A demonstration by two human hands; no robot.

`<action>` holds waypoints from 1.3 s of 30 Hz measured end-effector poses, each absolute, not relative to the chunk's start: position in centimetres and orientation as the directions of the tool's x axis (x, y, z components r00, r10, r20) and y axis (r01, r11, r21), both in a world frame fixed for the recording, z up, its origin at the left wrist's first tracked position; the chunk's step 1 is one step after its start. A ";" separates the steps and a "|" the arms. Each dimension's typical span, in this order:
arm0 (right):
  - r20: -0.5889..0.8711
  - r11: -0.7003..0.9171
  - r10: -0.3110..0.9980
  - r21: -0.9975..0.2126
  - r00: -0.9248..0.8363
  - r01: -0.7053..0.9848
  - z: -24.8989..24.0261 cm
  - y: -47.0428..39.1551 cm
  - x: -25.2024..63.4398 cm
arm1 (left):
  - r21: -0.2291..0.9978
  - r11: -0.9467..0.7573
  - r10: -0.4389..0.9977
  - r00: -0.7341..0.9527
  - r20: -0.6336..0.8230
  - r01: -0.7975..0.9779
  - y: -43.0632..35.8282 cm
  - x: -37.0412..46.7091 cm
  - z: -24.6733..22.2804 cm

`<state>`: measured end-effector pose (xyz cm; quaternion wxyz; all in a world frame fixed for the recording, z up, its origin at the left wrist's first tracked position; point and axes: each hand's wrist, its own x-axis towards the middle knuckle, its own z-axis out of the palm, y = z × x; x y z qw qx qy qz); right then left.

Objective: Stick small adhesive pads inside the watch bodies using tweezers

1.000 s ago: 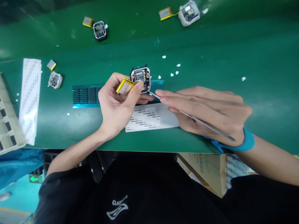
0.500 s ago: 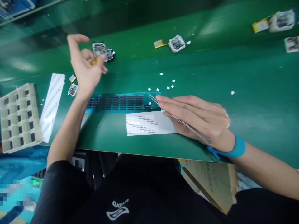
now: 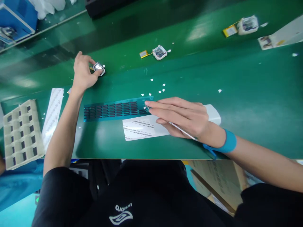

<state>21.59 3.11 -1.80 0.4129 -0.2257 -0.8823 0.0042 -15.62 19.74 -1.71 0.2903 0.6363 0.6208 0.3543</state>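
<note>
One white printed sheet (image 3: 138, 127), flat near the front of the green bench (image 3: 189, 78); its right part runs under the right hand (image 3: 182, 116). Risk: wrist or sleeve drag could shift it.

One pair of metal tweezers (image 3: 181, 129), held pen-fashion in the right hand, fingers closed narrow around it. Tips close to a small white tab on the film; whether they grip anything cannot be told. Risk: eyes on the left hand could let the points scratch or nudge what lies below.

One blue film (image 3: 141, 104), just beyond the sheet, bearing rows of dark strips (image 3: 106, 110). Risk: a stray tip could lift or crease a strip.

Several loose white tabs (image 3: 163, 84), scattered beyond the film. Risk: light pieces, likely to stick to skin or stray into an open case.

One left hand (image 3: 84, 74), reaching far, thumb and fingers closed on the rim of one open watch case (image 3: 98, 67); lifted or resting, cannot tell. Battery mostly hidden by the fingers. Risk: a tug on the battery could strain its lead; a thumb could press the exposed board.

Two pale open cases, middle (image 3: 160, 52) and right (image 3: 248, 24), farther off, each wired to a yellow battery. Risk: a sweeping sleeve catching a wire.
</note>
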 end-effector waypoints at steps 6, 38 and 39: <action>0.794 0.842 0.482 -0.303 -0.370 0.447 -1.5 2.8 21.0 | 0.958 -0.185 0.982 0.080 0.171 0.220 9.5 -6.7 -0.4; 0.616 0.776 0.612 -0.345 -0.496 0.528 -2.0 1.7 20.6 | 0.972 -0.212 0.974 0.101 0.202 0.104 -0.8 0.4 -1.3; 0.620 0.778 0.613 -0.368 -0.490 0.509 -2.0 1.9 20.7 | 0.977 -0.192 0.977 0.109 0.181 0.094 -0.7 0.2 -1.3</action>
